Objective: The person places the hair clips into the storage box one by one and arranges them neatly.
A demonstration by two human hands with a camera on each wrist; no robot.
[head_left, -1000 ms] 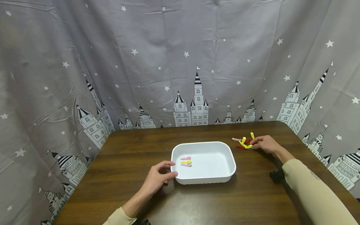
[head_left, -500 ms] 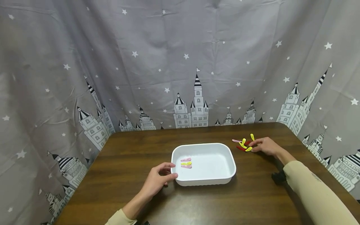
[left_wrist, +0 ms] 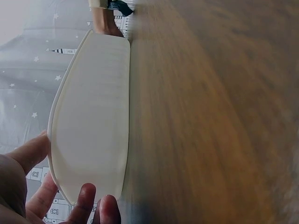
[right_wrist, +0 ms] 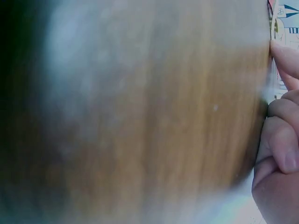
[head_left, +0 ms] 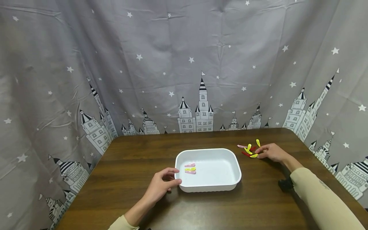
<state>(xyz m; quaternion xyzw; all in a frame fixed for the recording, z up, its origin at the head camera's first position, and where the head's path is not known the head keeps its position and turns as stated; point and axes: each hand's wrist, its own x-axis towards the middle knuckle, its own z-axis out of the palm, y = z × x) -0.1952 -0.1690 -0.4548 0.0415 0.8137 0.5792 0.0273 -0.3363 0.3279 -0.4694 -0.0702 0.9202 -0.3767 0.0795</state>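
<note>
My left hand [head_left: 161, 185] grips the left end of a white plastic tray [head_left: 208, 188], thumb at the rim and fingers against the end wall, as the left wrist view shows. Two pink snap hair clips [head_left: 190, 165] and a yellow snap hair clip [head_left: 190, 169] lie side by side at the tray's left. My right hand [head_left: 274, 153] pinches one end of a yellow hair clip [head_left: 253, 156] at the near side of a small pile. Its fingertips are small in the head view, and the right wrist view [right_wrist: 282, 140] shows curled fingers near the tabletop.
Behind the held clip lie more yellow clips [head_left: 257, 142], a pink clip [head_left: 241, 146] and red clips [head_left: 245, 154] on the brown wooden table [head_left: 138, 156]. A grey curtain [head_left: 149, 70] with castles and stars hangs along the table's back and sides.
The yellow clip at my right fingertips has swung flatter and come slightly toward me, away from the pile. The left hand and tray stay put; the head view tilts up slightly.
</note>
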